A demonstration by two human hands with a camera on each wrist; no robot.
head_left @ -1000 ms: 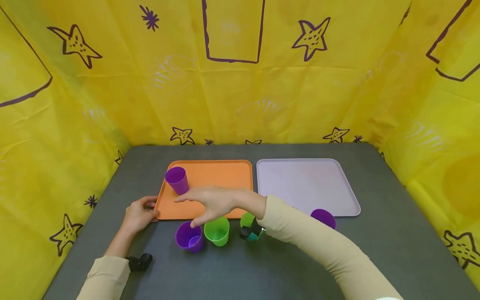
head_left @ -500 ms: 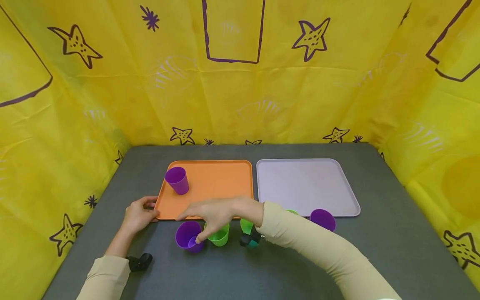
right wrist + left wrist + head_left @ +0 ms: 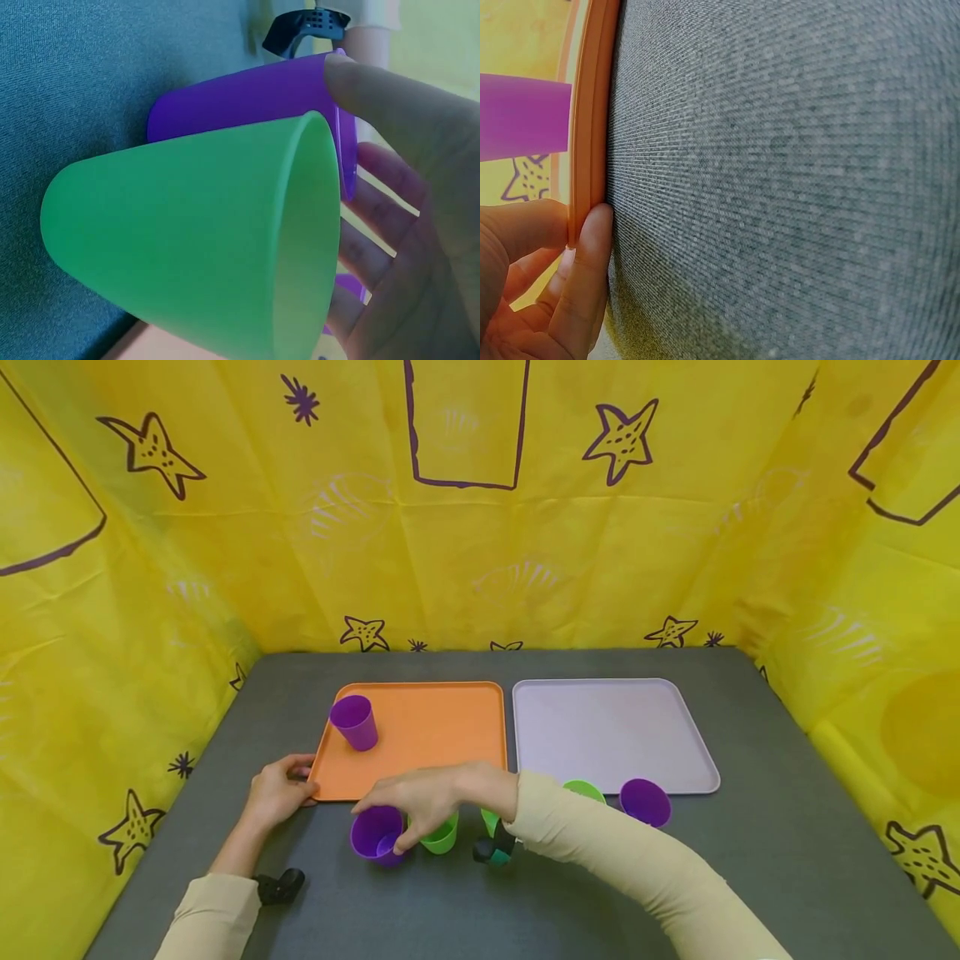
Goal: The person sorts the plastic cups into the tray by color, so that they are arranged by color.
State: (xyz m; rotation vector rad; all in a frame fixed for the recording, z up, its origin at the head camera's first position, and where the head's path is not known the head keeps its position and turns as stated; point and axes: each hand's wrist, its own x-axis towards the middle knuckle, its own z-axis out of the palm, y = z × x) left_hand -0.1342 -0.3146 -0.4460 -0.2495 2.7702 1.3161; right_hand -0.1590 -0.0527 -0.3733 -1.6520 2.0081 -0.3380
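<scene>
My left hand point(image 3: 273, 792) pinches the near left corner of the orange tray point(image 3: 427, 718), thumb and fingers on either side of its rim in the left wrist view. A purple cup point(image 3: 355, 722) stands on that tray's left side. In front of the tray, my right hand point(image 3: 423, 793) spans the mouth of another purple cup point(image 3: 372, 847), which stands on the table. My thumb lies on its rim in the right wrist view, with the fingers round the other side, their tips partly hidden. A green cup point(image 3: 165, 232) stands right beside it, below my palm.
A second green cup point(image 3: 490, 821) is mostly hidden by my wrist. Another green cup point(image 3: 583, 791) shows behind my sleeve, beside a purple cup point(image 3: 645, 802). The pale lilac tray point(image 3: 607, 727) lies right of the orange one. Yellow patterned cloth point(image 3: 480, 568) surrounds the grey table.
My right hand has come down and nearer to me, from above the orange tray's front edge onto the near purple cup's rim. My left hand keeps its hold on the tray.
</scene>
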